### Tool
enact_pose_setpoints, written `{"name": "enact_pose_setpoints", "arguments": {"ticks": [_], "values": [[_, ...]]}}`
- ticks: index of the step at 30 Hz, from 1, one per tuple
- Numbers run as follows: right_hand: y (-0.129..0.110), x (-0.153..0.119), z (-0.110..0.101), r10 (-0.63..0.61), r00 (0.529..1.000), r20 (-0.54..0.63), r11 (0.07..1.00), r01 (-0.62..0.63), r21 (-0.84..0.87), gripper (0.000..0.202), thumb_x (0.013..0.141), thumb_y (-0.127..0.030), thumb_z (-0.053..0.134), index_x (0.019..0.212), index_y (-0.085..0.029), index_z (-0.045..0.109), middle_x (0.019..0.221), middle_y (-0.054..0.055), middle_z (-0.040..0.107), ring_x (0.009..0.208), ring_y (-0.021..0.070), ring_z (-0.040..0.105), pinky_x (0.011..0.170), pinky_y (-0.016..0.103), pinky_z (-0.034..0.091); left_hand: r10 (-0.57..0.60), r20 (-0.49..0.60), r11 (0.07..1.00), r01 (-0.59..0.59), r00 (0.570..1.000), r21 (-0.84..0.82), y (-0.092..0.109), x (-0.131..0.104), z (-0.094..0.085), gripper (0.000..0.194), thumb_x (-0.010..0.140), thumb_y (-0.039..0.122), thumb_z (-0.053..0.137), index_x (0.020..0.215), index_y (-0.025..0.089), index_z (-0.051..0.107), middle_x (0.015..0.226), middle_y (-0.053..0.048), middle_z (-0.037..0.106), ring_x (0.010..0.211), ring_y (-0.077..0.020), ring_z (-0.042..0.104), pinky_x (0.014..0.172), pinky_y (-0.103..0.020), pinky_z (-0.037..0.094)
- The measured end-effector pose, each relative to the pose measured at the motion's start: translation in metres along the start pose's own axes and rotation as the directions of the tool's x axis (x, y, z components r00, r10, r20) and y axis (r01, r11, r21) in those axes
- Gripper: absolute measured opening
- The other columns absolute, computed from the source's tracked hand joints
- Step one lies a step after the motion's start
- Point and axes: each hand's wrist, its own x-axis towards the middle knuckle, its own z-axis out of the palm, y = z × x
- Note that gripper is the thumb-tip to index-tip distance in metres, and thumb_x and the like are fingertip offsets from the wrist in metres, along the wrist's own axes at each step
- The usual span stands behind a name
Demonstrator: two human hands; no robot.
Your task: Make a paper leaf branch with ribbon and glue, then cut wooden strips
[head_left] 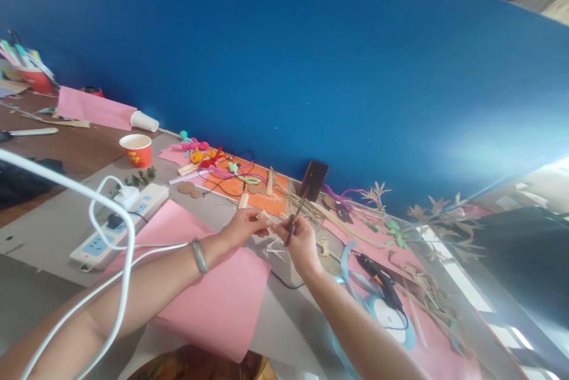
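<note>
My left hand, with a jade-green bangle at the wrist, pinches a small pale strip, perhaps wood or straw. Close beside it, my right hand is closed around dark scissors, whose blades point up and away from me. The fingertips of both hands nearly meet above the table. Under my left forearm lies a large pink paper sheet. Several short white sticks lie just below the hands. A phone leans against the blue wall beyond them.
To the left, a power strip and a looping white cable stand near a red paper cup. On the right are a glue gun, a roll of light-blue ribbon and dried plants. Orange paper holds craft scraps.
</note>
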Motion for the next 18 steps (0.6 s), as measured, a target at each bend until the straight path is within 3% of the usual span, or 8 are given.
{"name": "enact_pose_setpoints", "arguments": {"ticks": [6, 11, 18], "values": [[-0.003, -0.004, 0.000, 0.002, 0.997, 0.073, 1.000, 0.000, -0.024, 0.032, 0.061, -0.040, 0.073, 0.068, -0.019, 0.050, 0.057, -0.001, 0.058, 0.051, 0.0121, 0.049, 0.048, 0.024, 0.038, 0.106, 0.039, 0.992, -0.109, 0.994, 0.067, -0.009, 0.005, -0.005, 0.030, 0.065, 0.040, 0.075, 0.063, 0.012, 0.062, 0.056, 0.001, 0.058, 0.052, -0.0088, 0.052, 0.055, -0.022, 0.042], [-0.001, -0.003, -0.002, -0.016, 0.996, 0.092, 1.000, 0.016, -0.003, 0.030, 0.060, -0.038, 0.073, 0.066, -0.019, 0.050, 0.056, -0.001, 0.059, 0.050, 0.0128, 0.052, 0.047, 0.024, 0.039, 0.040, 0.014, 0.999, -0.040, 0.999, 0.012, -0.007, 0.001, -0.002, 0.033, 0.070, 0.044, 0.070, 0.069, 0.012, 0.064, 0.065, -0.002, 0.063, 0.059, -0.0104, 0.057, 0.061, -0.023, 0.045], [0.012, -0.003, -0.002, -0.008, 0.992, 0.123, 0.999, 0.013, -0.033, 0.033, 0.060, -0.041, 0.074, 0.066, -0.019, 0.051, 0.052, -0.003, 0.056, 0.045, 0.0106, 0.047, 0.043, 0.023, 0.035, -0.046, 0.039, 0.999, 0.047, 0.998, -0.023, -0.008, 0.001, -0.001, 0.036, 0.062, 0.042, 0.078, 0.074, 0.011, 0.065, 0.067, -0.004, 0.065, 0.059, -0.0116, 0.061, 0.061, -0.024, 0.049]]}}
